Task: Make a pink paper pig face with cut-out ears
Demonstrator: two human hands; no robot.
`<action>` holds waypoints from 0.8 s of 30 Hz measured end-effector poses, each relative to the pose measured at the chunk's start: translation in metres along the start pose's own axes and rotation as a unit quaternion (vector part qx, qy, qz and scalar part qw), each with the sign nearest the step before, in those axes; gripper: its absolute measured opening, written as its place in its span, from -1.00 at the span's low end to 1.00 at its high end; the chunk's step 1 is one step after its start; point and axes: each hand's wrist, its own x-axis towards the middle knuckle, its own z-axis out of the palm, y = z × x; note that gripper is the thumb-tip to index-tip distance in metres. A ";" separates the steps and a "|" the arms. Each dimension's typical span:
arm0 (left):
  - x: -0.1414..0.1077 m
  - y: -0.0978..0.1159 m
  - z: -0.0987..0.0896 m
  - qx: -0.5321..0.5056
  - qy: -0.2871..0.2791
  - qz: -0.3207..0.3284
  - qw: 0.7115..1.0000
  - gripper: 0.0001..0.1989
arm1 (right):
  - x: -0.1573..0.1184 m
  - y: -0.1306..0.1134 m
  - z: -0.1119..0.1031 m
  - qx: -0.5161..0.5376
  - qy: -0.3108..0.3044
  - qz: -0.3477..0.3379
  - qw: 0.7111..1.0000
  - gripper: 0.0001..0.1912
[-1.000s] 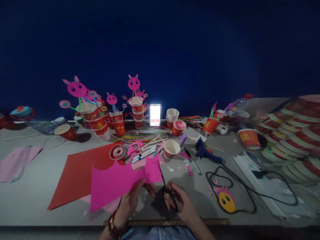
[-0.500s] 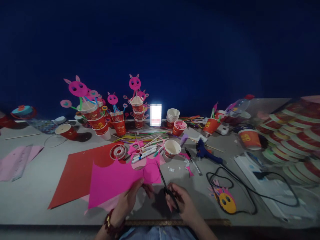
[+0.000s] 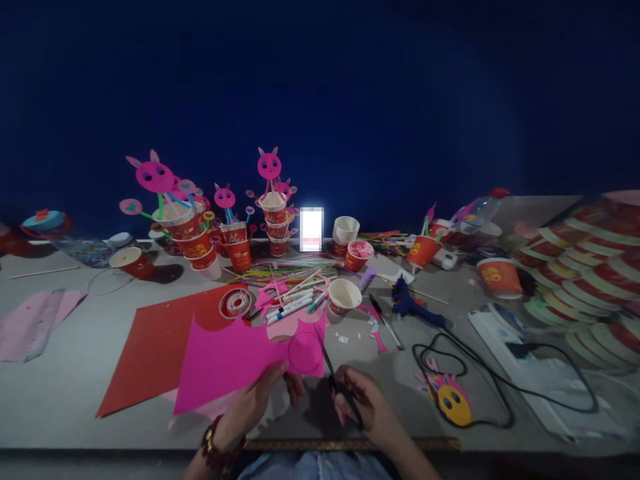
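A bright pink sheet of craft paper [image 3: 225, 360] is pinched at its lower edge by my left hand [image 3: 265, 390], thumb on top and fingers underneath. Near its right end a circle [image 3: 305, 351] is drawn on it, and curved notches are cut out of its upper edge. My right hand [image 3: 360, 400] grips black-handled scissors [image 3: 345, 393], fingers around the handles. The scissors' blades point up and away, beside the sheet's right edge next to the circle. Whether the blades touch the paper is unclear. Beneath the pink sheet lies a red sheet [image 3: 135, 360].
Markers [image 3: 295, 305], a tape roll [image 3: 236, 303] and a paper cup [image 3: 344, 300] stand or lie beyond the sheet. To the right are a pen [image 3: 387, 323], a blue glue gun [image 3: 415, 307] with a looping cord, and a yellow face cutout [image 3: 455, 403]. Decorated cups [image 3: 197, 247] line the back.
The pink sheet has turned slightly, its right end coming a little lower and to the right. My left hand has tilted with it; the scissors stay close to the right edge.
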 end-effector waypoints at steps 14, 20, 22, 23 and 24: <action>0.000 0.002 0.001 -0.031 0.000 0.009 0.999 -0.46 | -0.001 -0.001 0.001 0.012 0.008 -0.010 1.000 -0.36; 0.000 0.001 -0.001 -0.033 -0.018 0.001 0.999 -0.45 | -0.002 0.000 0.000 0.013 0.004 -0.003 1.000 -0.37; 0.000 0.002 -0.002 -0.031 -0.017 -0.002 0.999 -0.46 | -0.003 0.000 -0.001 0.007 0.000 -0.006 1.000 -0.37; 0.000 0.003 -0.002 -0.030 -0.016 -0.005 0.999 -0.46 | -0.003 0.000 -0.001 0.004 -0.002 -0.006 1.000 -0.37; 0.001 0.003 -0.002 -0.027 -0.016 -0.007 0.999 -0.46 | -0.003 0.000 -0.002 0.001 -0.003 -0.004 1.000 -0.37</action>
